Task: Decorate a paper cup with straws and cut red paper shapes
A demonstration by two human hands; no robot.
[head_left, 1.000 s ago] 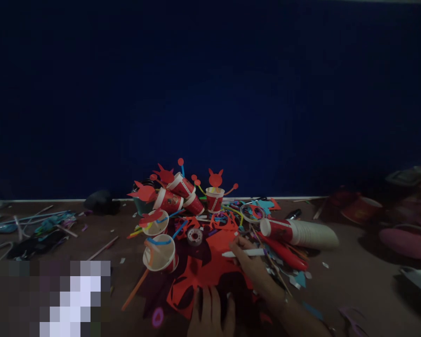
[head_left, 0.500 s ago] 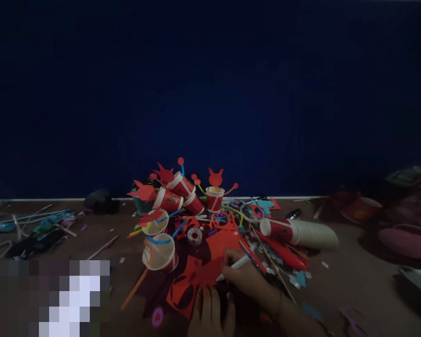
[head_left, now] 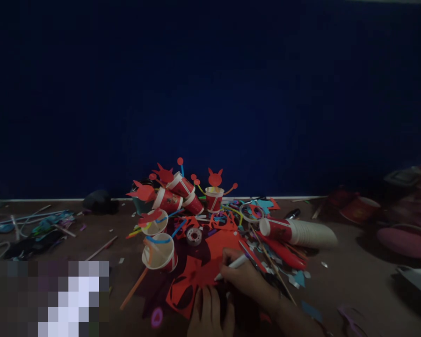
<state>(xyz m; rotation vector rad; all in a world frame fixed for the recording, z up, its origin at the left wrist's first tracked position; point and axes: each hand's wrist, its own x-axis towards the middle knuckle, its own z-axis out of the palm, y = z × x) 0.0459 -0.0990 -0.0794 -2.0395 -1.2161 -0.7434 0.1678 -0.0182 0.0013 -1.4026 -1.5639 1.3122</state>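
Note:
My right hand (head_left: 247, 278) is closed around a white marker (head_left: 236, 263), its tip down at a sheet of red paper (head_left: 219, 245). Fingers stretched out, my left hand (head_left: 210, 316) lies flat at the paper's near edge, just left of the marker tip. Shapes have been cut out of the red piece (head_left: 185, 288) beside it. A paper cup (head_left: 159, 257) with blue and orange straws stands to the left, near a roll of clear tape (head_left: 194, 236). Behind, another cup (head_left: 214, 200) bears a red eared paper head and straw arms.
Several decorated cups (head_left: 168, 200) are piled at the back left. On the right lie a stack of nested cups (head_left: 310, 234), a red long object (head_left: 284, 252), paper scraps and scissors (head_left: 352, 320). Straws (head_left: 28, 217) and bits litter the left side. A dark blue panel (head_left: 210, 103) rises behind.
The marker tip has shifted very slightly left on the red paper. My left hand stays in place, and the surrounding things look the same.

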